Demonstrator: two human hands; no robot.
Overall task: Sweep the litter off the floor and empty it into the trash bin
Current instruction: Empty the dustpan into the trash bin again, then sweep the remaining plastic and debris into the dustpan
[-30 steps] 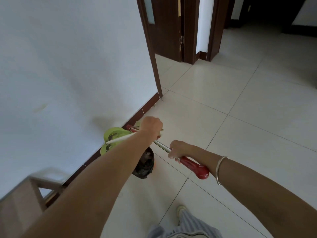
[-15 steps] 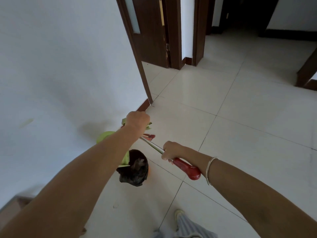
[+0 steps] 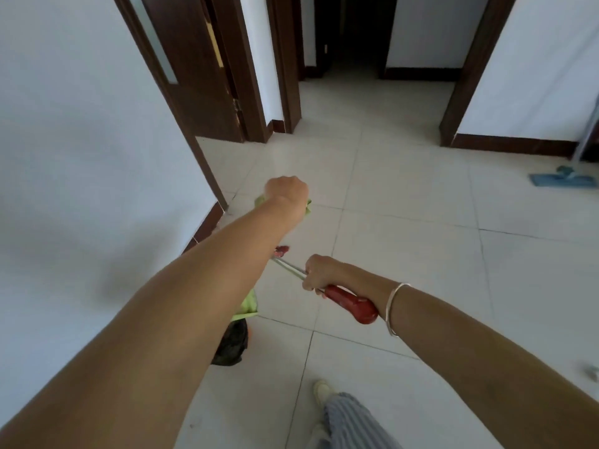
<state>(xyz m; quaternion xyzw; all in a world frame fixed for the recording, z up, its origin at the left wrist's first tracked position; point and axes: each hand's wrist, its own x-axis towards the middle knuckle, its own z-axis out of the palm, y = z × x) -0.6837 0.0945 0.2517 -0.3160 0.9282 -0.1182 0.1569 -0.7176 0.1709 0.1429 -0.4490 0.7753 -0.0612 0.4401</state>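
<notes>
Swung away from the wall and toward the corridor within the last second: the wooden piece once at lower left gone from view, a far doorway and a blue flat mop (image 3: 564, 178) on the tiles at right now showing. Carried along meanwhile, the tools: left hand (image 3: 287, 192) risen higher and further forward, fist closed on the green handle of the dustpan (image 3: 247, 305), only scraps of green peeping out either side of the knuckles; right hand (image 3: 319, 273) still wrapped round the broom (image 3: 351, 304) where the metal shaft meets the red handle, bangle on the wrist, red butt end pointing back toward the body. Hanging below the left forearm, low over the floor (image 3: 405, 241) and near the skirting, the lime-green pan with a dark crumpled mass under it, probably a black liner bag or the gathered litter itself; too shadowed and too hidden by the arm to settle which. Broom head hidden behind the same arm, only a small red fitting visible on the shaft. No loose litter to be made out on the pale tiles nearby, save a small greyish scrap at far right. No trash bin in sight. Likely the sweeping finished here and the walk to the bin begun; pan best kept level on the way.
</notes>
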